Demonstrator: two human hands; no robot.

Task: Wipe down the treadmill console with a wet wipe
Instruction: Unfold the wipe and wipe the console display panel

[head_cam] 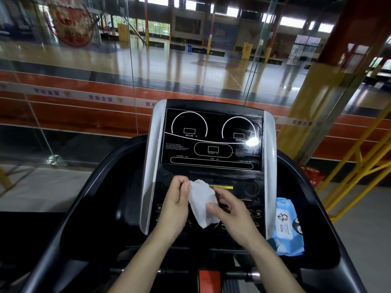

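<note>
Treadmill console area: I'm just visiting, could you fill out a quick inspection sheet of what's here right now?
Surface: treadmill console, black display panel between silver side strips, a bright glare spot at its right; display appears unlit.
Job's things: white wet wipe, crumpled, held in front of the button area below the display.
Clutter: blue pack of wipes lying in the console's right side tray.
Grippers: left hand pinches the wipe's upper left edge; right hand grips its right side.
Cables: nothing seen.
Surroundings: glass wall ahead with a large sports hall behind it; yellow metal railing at right.
</note>
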